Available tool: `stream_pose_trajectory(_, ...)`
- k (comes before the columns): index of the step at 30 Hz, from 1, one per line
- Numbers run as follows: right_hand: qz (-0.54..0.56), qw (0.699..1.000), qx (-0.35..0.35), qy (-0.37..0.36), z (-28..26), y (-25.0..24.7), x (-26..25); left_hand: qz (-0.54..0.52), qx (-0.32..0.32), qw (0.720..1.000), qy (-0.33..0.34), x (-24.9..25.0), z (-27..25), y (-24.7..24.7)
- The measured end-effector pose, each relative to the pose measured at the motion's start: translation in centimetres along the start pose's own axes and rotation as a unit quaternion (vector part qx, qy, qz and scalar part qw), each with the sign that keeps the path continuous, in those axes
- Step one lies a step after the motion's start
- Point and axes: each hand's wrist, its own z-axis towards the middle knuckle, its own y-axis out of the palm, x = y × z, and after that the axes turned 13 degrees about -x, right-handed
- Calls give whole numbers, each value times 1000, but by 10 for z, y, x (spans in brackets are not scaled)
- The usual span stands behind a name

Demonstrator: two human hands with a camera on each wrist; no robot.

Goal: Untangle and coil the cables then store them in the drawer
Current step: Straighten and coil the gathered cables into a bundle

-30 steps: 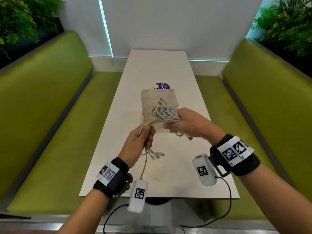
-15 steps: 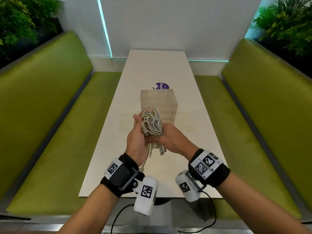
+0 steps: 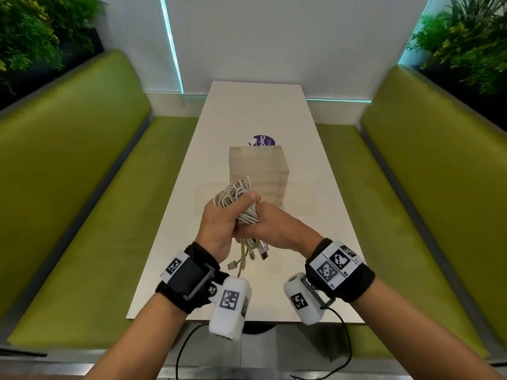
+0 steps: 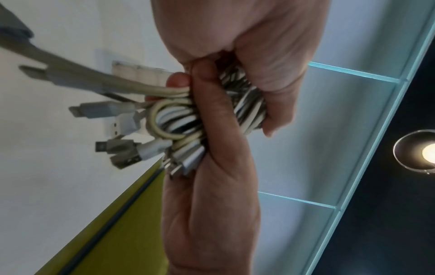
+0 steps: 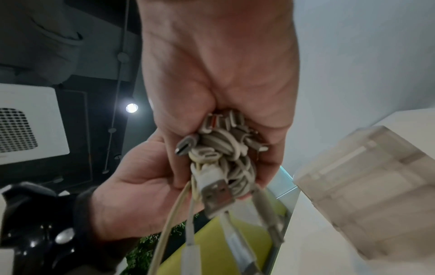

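Now, cable bundle [image 3: 238, 202]: a tangled wad of white and cream charging cables, held up in the air between both my hands, above the near half of the table.
Left hand [image 3: 219, 225]: fingers and thumb curled round the bundle from the left side, thumb lying across the front of the loops.
Right hand [image 3: 270, 229]: fist wrapped round the lower part of the same bundle, just beside my left hand and touching it.
Loops: spilling out above my left thumb, toward the far side of my hands.
Connector ends [image 3: 248, 257]: several USB plugs dangling loose beneath my hands, toward my wrists; in the right wrist view one wide USB plug [image 5: 217, 191] hangs straight under my palm.
Drawer box [image 3: 258, 171]: translucent small drawer unit standing on the table just beyond my hands, drawers shut as far as I can tell.
Sticker [image 3: 263, 140]: purple round one on the tabletop, behind the box.
Table [image 3: 170, 270]: long white top under my hands.
Benches [image 3: 82, 187]: green upholstered seats off to either side of my arms.
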Motion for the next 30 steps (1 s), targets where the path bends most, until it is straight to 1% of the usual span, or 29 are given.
stream_pose_trajectory(2,9,1000,-7,-10,-2,0,1,1,-4,1000,-4,1,1,-1)
stream_pose_trajectory(8,-3,1000,-3,0,-5,1,5,15,-27,999,-11,-2,0,-2)
stream_pose_trajectory(12,-1,1000,-14,-4,-4,3,10,22,-52,998,5,-3,-4,-1)
stream_pose_trajectory(14,-2,1000,-8,-3,-5,1,11,22,-76,997,18,-2,-3,-1)
stream_pose_trajectory(16,8,1000,7,-8,-8,-4,12,54,-123,991,22,-2,-1,-5)
stream_pose_trajectory(18,35,999,34,-18,-12,-11,12,127,-171,977,-3,-6,0,-15)
stream_pose_trajectory(20,83,994,65,-32,-15,-18,14,192,-199,959,-59,-14,-4,-21)
stream_pose_trajectory(22,101,990,82,-44,-18,-23,13,247,-226,937,-99,-23,-10,-22)
stream_pose_trajectory(24,96,990,93,-46,-22,-26,11,291,-228,923,-110,-25,-14,-21)
stream_pose_trajectory(26,89,990,100,-39,-25,-28,9,296,-235,919,-112,-21,-15,-21)
stream_pose_trajectory(27,79,991,99,-33,-25,-29,10,308,-244,912,-116,-19,-14,-23)
stream_pose_trajectory(28,66,993,97,-25,-26,-29,10,336,-259,898,-116,-17,-14,-25)
stream_pose_trajectory(30,30,996,81,-5,-26,-29,10,421,-279,856,-111,-13,-12,-30)
